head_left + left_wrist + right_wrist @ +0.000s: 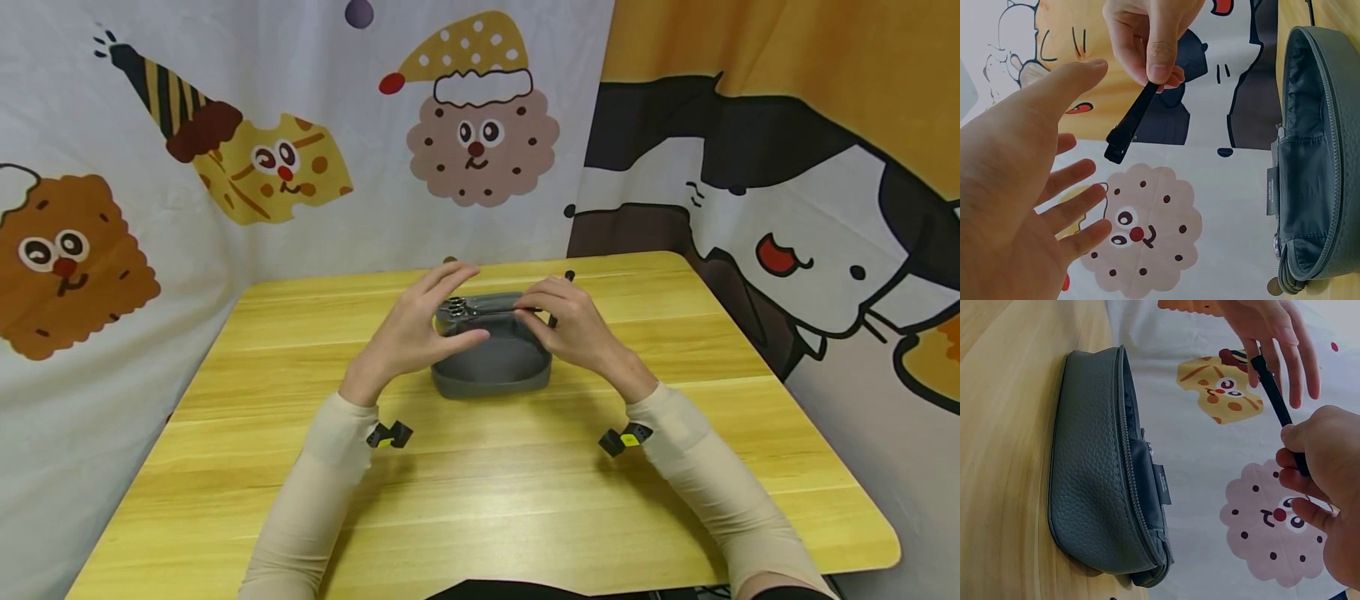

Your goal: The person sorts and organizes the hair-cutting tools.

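Note:
My right hand (573, 329) pinches a slim black stick-like tool (1277, 400) between thumb and fingers, holding it above the pouch; a blockier end of the tool (1124, 134) points toward the left hand. Its exact kind I cannot tell. Opposite, my left hand (412, 325) is held up with thumb and fingers spread, near the tool's blocky end and holding nothing. Below both hands, a grey grained zip pouch (491, 383) stands on the table with its top unzipped. Its dark lining (1304, 187) shows, and a small printed tag (1272, 190) sticks out at the rim.
The pouch rests on a wood-grain table (480, 492) with rounded corners. A thin black piece (570, 276) shows behind the right hand. Curtains with cartoon figures (483, 150) hang close behind the table and along its right side.

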